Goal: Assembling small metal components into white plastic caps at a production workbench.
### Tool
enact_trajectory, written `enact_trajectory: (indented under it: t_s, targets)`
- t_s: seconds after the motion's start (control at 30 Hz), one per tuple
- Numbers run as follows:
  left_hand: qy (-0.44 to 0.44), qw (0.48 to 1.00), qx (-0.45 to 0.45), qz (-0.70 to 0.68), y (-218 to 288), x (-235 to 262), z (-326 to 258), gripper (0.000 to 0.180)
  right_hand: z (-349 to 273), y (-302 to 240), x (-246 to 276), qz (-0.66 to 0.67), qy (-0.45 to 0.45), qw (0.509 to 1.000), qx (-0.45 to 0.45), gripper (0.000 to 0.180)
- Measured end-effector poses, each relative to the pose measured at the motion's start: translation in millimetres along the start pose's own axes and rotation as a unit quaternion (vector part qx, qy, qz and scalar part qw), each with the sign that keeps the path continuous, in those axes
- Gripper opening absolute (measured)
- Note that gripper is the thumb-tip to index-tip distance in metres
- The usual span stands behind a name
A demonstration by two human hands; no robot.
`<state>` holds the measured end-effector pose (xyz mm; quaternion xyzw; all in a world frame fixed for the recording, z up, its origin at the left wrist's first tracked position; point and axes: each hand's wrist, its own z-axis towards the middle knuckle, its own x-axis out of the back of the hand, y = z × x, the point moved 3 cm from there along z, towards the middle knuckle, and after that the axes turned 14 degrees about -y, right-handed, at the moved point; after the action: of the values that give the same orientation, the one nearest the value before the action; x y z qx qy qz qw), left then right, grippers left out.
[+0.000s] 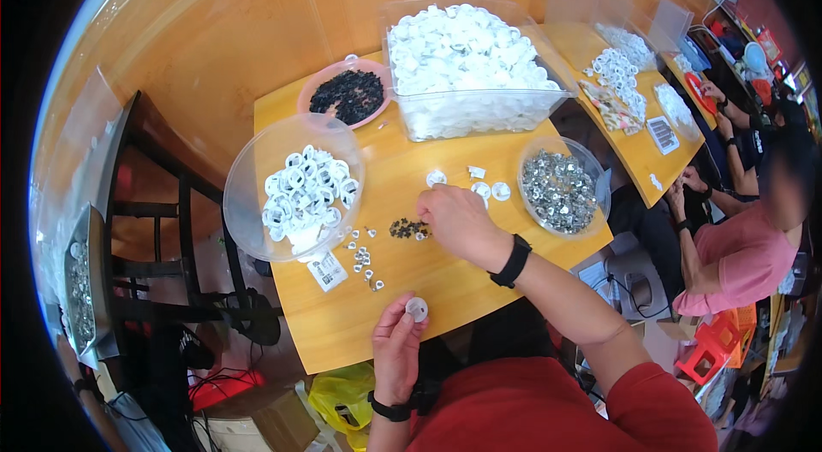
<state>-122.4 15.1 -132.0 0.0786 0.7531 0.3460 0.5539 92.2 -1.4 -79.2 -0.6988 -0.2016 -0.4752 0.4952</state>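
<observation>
My left hand (397,347), near the table's front edge, pinches a small round white plastic cap (417,309) between thumb and fingers. Over the middle of the table, my right hand (462,219) points down with its fingers drawn together. Its fingertips are at a small pile of tiny dark parts (406,228); whatever they grip is too small to make out. Left of that pile lie several small shiny metal pieces (363,257). Beyond my right hand are a few loose white caps (501,191) and a small white piece (476,171).
A clear bowl of white ringed parts (310,187) stands left, a pink bowl of black pieces (347,97) behind it. At the back is a clear bin of white caps (467,50); right, a tub of metal parts (558,191). A person in pink (745,255) sits at another table.
</observation>
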Motion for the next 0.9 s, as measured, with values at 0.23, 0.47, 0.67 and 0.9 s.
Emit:
enact_trajectory:
  t_s: [0.23, 0.47, 0.67, 0.9]
  targets:
    - [-0.007, 1.0, -0.005, 0.001, 1, -3, 5, 0.027, -4, 6, -10, 0.01, -0.006, 0.999, 0.031, 0.003]
    - [-0.011, 1.0, -0.008, 0.009, -1, -3, 6, 0.025, -8, 2, -10, -0.031, -0.007, 0.999, 0.041, 0.004]
    - [-0.005, 1.0, -0.01, 0.008, 0, -6, 6, 0.025, -12, 9, -12, -0.083, 0.007, 0.996, 0.042, 0.005]
    - [-0.006, 1.0, -0.018, 0.008, 0, -6, 6, 0.026, -13, 3, -15, -0.07, -0.022, 0.996, 0.057, 0.005]
